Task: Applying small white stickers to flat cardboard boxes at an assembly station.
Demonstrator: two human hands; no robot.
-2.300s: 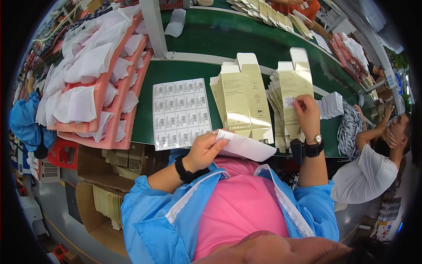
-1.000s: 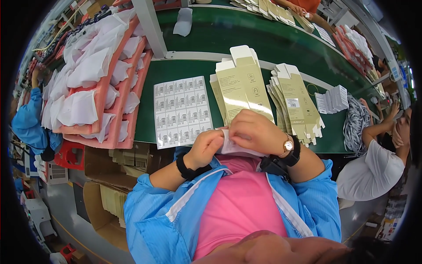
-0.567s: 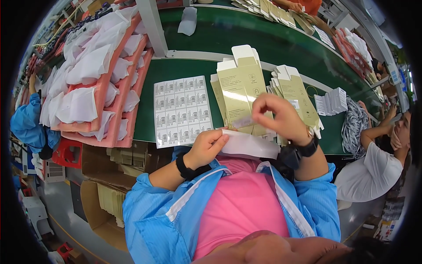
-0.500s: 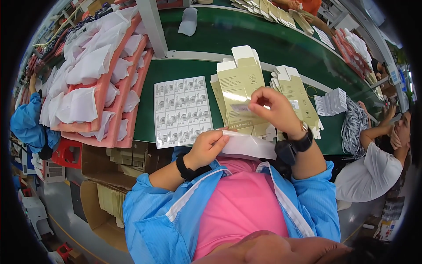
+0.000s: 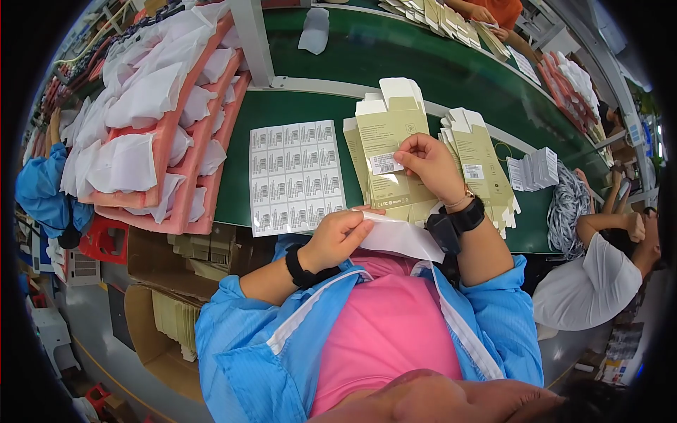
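Note:
A small white barcode label (image 5: pixel 384 164) is pinched at its right end by my right hand (image 5: pixel 426 161). It lies over the upper face of a flattened gold-and-white carton (image 5: pixel 384 130), topmost on a stack; whether it is fully pressed down I cannot tell. My left hand (image 5: pixel 337 238) grips a curled white glossy sheet (image 5: pixel 402 236), thumb on top, at the carton's near end. Left of the cartons a sheet of barcode labels (image 5: pixel 296 176) lies flat on the green bench. A second stack of flat cartons (image 5: pixel 474 148) sits to the right, its top one bearing a label.
Pink foam trays (image 5: pixel 180 141) with white-wrapped items are piled at the left. Grey cable bundles (image 5: pixel 570 211) and a row of small white cards (image 5: pixel 532 169) stand at the right. Cardboard boxes (image 5: pixel 159 331) sit below left. Co-workers are at the right, far side and left.
My right hand has brought the label, formerly tilted above the carton, down over its face. My left hand still keeps hold of the white sheet.

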